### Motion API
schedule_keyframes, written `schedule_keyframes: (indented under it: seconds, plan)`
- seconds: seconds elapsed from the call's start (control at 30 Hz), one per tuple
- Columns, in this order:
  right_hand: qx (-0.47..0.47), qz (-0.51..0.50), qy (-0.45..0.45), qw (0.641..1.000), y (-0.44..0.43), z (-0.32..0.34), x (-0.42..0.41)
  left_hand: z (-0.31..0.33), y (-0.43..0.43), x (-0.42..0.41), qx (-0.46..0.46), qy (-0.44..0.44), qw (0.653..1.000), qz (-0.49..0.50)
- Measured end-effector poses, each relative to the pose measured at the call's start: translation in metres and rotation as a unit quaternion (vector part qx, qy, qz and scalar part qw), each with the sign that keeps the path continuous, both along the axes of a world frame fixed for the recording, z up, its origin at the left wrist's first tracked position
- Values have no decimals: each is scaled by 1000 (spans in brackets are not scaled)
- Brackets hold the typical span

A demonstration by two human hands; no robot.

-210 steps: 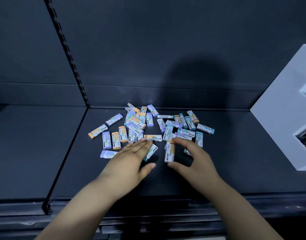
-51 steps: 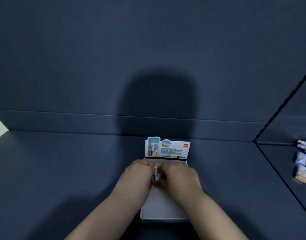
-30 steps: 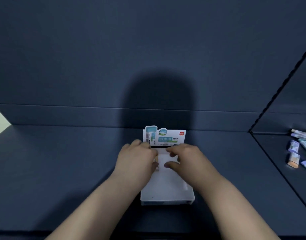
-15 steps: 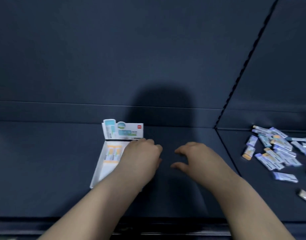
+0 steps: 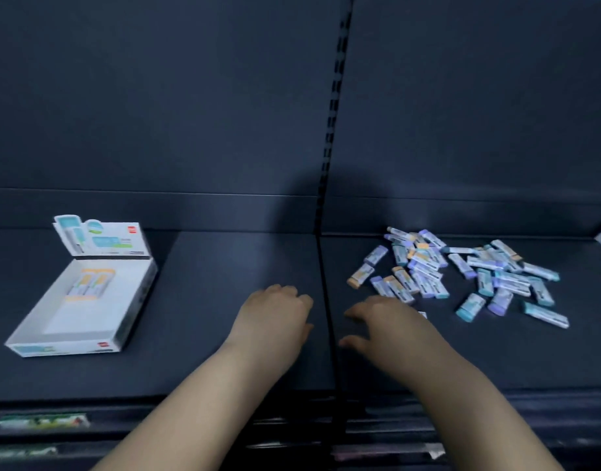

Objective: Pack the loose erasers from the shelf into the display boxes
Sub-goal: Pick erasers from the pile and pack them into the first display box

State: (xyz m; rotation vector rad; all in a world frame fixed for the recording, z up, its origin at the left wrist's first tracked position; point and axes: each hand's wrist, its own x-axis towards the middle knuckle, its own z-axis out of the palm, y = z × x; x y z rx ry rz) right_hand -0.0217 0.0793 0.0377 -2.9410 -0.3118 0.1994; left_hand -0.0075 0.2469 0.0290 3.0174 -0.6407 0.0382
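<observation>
Display box (image 5: 78, 300), left of shelf, now holds two or so erasers (image 5: 90, 283). Left hand (image 5: 275, 317) and right hand (image 5: 387, 324), both empty and loosely spread, have left it, nearing loose pile (image 5: 462, 270) for refill.

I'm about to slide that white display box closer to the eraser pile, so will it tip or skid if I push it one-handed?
The display box looks like a low, wide cardboard tray, so it will probably slide rather than tip. It holds only a few erasers, so it is likely light and may skid or twist. Its upright header flap looks thin and would probably bend.
</observation>
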Motion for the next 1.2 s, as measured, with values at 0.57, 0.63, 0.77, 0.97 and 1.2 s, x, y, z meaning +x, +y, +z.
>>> schedule_keyframes:
  seconds: [0.57,0.63,0.77,0.97,1.2]
  plan:
    - [7,-275,131,952,-88,-4,-15,-17,-28,14,1,54,996,-67]
    - [6,-280,129,951,-85,-8,-12,-19,-30,18,-4,60,995,-81]
    - [54,-302,100,946,-85,-19,-8,-27,-32,24,-23,71,991,-115]
    - [256,-301,65,916,-83,-25,4,-39,-39,31,-80,72,983,-151]
    - [382,-271,89,879,-97,-28,23,-40,-79,38,-112,104,976,-153]
